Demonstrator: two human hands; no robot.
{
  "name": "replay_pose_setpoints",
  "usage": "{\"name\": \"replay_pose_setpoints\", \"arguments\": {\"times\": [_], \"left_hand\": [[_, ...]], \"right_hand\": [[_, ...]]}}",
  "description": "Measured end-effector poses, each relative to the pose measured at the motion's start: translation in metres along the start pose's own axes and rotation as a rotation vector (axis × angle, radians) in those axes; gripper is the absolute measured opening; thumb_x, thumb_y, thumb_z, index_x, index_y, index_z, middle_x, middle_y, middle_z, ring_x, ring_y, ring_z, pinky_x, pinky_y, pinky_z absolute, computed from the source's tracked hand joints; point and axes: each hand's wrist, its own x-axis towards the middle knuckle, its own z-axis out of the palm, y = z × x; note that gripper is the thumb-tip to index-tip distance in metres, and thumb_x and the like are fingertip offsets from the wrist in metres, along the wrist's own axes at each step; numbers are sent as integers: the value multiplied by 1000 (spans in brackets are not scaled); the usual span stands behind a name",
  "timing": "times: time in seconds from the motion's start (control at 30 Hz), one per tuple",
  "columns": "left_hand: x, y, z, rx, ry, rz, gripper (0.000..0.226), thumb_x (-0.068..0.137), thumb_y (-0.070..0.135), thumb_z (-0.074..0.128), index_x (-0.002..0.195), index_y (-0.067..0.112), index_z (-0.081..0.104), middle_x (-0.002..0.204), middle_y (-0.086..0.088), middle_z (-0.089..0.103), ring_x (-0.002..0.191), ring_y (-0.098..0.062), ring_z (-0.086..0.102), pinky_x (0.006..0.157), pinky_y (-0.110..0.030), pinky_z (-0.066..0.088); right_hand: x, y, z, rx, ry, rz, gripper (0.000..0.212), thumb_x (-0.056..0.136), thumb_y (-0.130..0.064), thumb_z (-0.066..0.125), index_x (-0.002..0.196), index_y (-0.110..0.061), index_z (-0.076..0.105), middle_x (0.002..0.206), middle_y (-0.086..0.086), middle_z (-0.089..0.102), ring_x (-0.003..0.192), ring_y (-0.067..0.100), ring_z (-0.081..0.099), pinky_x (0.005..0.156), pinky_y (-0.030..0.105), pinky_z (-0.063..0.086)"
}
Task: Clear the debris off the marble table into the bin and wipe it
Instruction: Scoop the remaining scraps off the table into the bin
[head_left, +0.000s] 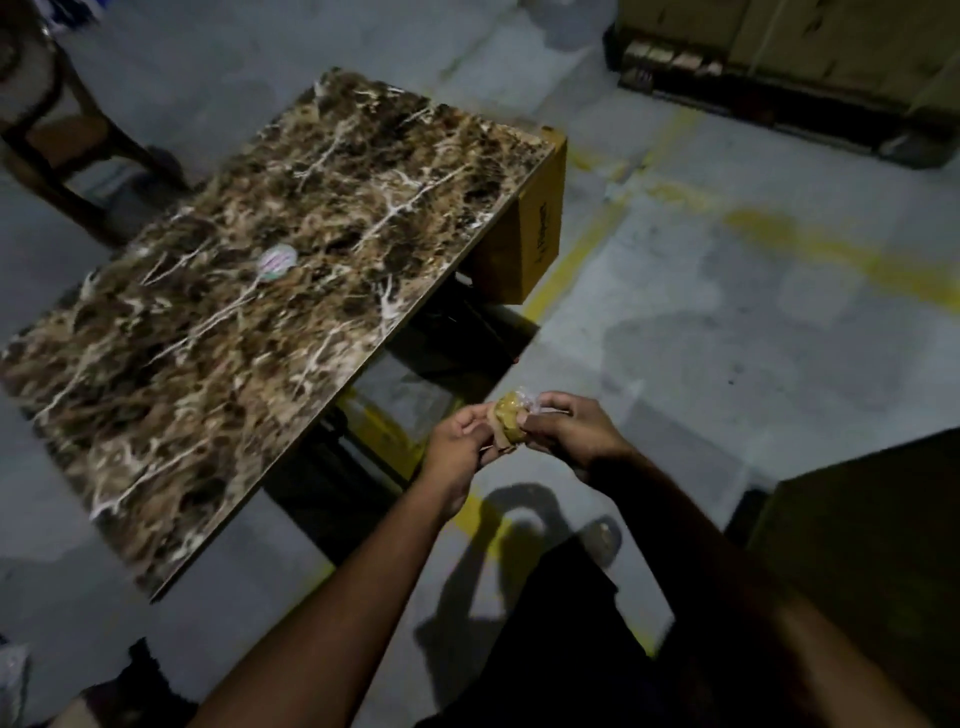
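My left hand (460, 441) and right hand (563, 428) both pinch a crumpled wad of brown tape and clear plastic (511, 418), held off the brown veined marble table (249, 312). A yellow cardboard box (530, 239) stands beyond it, contents hidden. A blurred pale round scrap (278, 261) lies on the marble.

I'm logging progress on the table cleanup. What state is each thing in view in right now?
Left hand: fingers curled round the wad of debris.
Right hand: fingers pinch the same wad.
Wad of debris: crumpled, held off the table's near corner, above the floor.
Marble table: one item left on it.
Round sticker: lying flat on the tabletop.
Cardboard box: on the floor at the table's far corner.
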Motion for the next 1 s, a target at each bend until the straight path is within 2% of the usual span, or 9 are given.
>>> {"name": "replay_pose_setpoints", "arguments": {"times": [0.13,0.3,0.43,0.53,0.63,0.73,0.83,0.9,1.0], "left_hand": [[-79,-3,-64,-160,21,-35,27,103,0,41,111,5,66,98,-9,75,84,-16,73,79,-30,60],[-137,6,-148,-191,140,49,24,98,-1,53,116,7,67,111,-16,73,97,-25,70,89,-37,56],[-156,28,-206,-251,286,145,26,93,-6,59,116,3,67,102,-14,74,87,-22,70,79,-31,57],[-162,42,-249,-303,357,203,32,88,-7,65,120,0,67,108,-16,74,99,-26,70,91,-35,55],[-165,53,-288,-345,447,189,27,86,-2,71,113,1,71,109,-16,74,106,-30,68,102,-44,50],[-167,61,-322,-417,548,205,11,91,0,66,97,5,74,94,-15,74,87,-28,68,87,-43,56],[-175,66,-357,-441,684,232,12,95,5,62,94,11,73,77,-1,72,63,-9,65,54,-21,54],[-181,71,-387,-454,735,261,11,96,6,62,97,9,73,74,4,71,59,-4,62,54,-17,51],[-182,76,-437,-473,731,277,13,95,7,64,104,7,74,82,3,75,69,-5,67,67,-22,56]], "right_hand": [[-58,26,74,-12,-15,40,20,86,10,69,100,-3,65,89,14,71,77,21,70,76,28,60],[-90,32,167,-156,-178,93,18,92,-4,70,106,-14,67,98,8,74,92,24,71,96,43,53],[-90,26,235,-127,-319,103,17,93,-3,67,109,-9,67,100,11,75,91,23,74,92,43,58],[-78,17,285,-162,-413,102,19,95,-2,65,111,-8,69,110,12,74,100,23,72,84,37,60],[-64,13,333,-187,-486,148,19,98,-1,58,113,-6,69,109,11,73,99,21,69,89,39,58],[-49,18,384,-225,-544,181,18,99,2,53,111,-1,66,103,13,70,96,23,67,93,40,56],[-40,29,432,-269,-620,190,19,100,2,49,110,-2,65,102,12,70,95,23,66,95,44,53],[-29,38,466,-323,-647,161,21,101,-1,49,117,-4,62,107,14,69,97,24,66,89,43,56],[-11,51,516,-369,-628,72,24,101,-2,54,123,-11,54,110,15,70,96,27,66,71,35,60]]}}
